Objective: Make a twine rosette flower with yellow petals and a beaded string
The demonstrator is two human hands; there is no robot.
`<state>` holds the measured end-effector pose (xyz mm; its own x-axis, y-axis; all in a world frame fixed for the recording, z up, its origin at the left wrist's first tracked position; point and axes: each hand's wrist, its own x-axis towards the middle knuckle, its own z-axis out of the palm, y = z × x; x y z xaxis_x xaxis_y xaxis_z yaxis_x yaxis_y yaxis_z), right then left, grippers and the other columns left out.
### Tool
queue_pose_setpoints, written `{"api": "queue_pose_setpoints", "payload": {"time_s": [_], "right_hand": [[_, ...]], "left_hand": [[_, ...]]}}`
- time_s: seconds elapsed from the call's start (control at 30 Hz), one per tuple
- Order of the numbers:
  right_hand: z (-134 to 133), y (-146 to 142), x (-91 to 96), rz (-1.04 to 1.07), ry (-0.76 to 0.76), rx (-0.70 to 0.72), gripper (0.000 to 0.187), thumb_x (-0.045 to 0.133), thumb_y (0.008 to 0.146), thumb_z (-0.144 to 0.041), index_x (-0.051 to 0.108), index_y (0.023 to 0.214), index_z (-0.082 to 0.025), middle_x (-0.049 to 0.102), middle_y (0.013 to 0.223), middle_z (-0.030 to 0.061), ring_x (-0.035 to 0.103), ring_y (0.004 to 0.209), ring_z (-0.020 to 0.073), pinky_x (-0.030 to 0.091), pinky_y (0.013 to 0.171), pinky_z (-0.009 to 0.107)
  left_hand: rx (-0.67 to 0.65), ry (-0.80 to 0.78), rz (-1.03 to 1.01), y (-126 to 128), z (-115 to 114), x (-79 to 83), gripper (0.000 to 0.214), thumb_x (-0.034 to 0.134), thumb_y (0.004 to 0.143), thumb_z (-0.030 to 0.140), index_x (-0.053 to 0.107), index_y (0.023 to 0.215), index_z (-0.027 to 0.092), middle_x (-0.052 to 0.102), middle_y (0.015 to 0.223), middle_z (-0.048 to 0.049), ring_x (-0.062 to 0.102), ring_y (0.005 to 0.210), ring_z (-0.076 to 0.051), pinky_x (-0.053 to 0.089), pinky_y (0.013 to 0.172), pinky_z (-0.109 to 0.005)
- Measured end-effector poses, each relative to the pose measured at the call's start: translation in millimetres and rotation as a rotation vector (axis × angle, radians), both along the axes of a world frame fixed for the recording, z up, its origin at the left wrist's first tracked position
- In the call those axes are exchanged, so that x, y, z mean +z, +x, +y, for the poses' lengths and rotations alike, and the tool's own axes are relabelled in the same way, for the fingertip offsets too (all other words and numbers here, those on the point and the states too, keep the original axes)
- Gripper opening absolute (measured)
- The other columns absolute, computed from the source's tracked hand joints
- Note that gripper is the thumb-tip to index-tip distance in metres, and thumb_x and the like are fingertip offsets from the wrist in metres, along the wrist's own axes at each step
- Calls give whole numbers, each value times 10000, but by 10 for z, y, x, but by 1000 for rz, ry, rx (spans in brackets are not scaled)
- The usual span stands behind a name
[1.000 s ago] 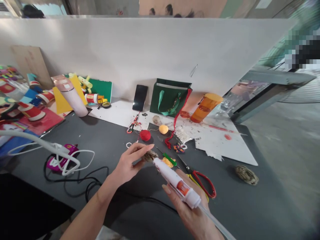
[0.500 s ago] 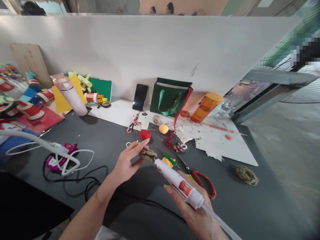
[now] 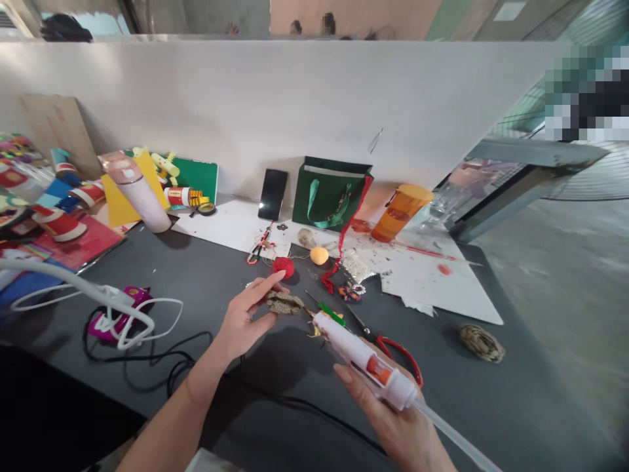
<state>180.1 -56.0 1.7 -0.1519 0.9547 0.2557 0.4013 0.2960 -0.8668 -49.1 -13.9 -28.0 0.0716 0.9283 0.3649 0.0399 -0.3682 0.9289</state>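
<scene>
My left hand (image 3: 248,319) pinches a small grey-brown knitted or crocheted piece (image 3: 285,303) between thumb and fingers, above the dark table. Wrapped in my right hand (image 3: 393,416) is a white hot glue gun (image 3: 351,347), a clear glue stick (image 3: 455,434) trailing from its back end. Its nozzle points at the right edge of the piece, with a small gap between them. Just beyond the gun lie a green-handled crochet hook (image 3: 332,313) and red-handled scissors (image 3: 405,354), partly covered by the gun and hand. A red yarn ball (image 3: 283,267) sits behind my left fingertips.
To the right rests a grey-brown yarn coil (image 3: 481,343). Along the back stand a phone (image 3: 272,195), a green paper bag (image 3: 324,196), an orange bottle (image 3: 403,213) and a pink tumbler (image 3: 142,196). Black cables (image 3: 295,400) cross the table near a purple device (image 3: 132,308).
The glue gun has drawn back slightly to the right, opening a gap from the knitted piece. My left hand has shifted a little left with the piece.
</scene>
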Motion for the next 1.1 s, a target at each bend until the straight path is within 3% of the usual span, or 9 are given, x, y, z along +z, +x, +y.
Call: {"api": "queue_pose_setpoints", "payload": {"time_s": [0.33,0.53,0.77,0.97,1.1], "right_hand": [[0,53,-35,160,-102,169,351,580,870,-506,572,668,-218,539,599,-6,482,500,130,418,441,228],[18,-3,-133,192,-161,181,342,586,866,-514,603,717,-206,544,628,-3,467,520,125,412,469,230],[1,-37,-102,177,-228,126,352,607,833,-543,586,713,-213,536,601,-14,439,491,118,399,443,227],[-29,84,-89,115,-186,148,338,565,876,-509,560,701,-219,542,639,-1,479,535,136,415,474,238],[-89,121,-61,-22,-9,241,185,533,910,-366,546,796,-222,551,737,13,528,608,150,455,539,250]], "left_hand": [[-51,-185,-234,7,25,-53,547,760,743,161,644,1266,271,647,1034,-59,641,935,-162,519,913,-320],[-156,-356,-294,73,3,-56,605,810,698,196,638,1276,247,668,1007,-58,637,883,-160,518,872,-312],[-146,-283,-194,78,-14,-21,551,786,729,212,651,1260,267,660,994,-50,620,891,-168,494,907,-331],[-78,-323,-331,49,20,-33,549,819,674,173,689,1203,238,687,1018,-57,629,901,-169,494,878,-301],[-32,-424,-477,49,45,-28,504,859,616,172,731,1101,225,724,1006,-51,650,900,-178,497,850,-300]]}}
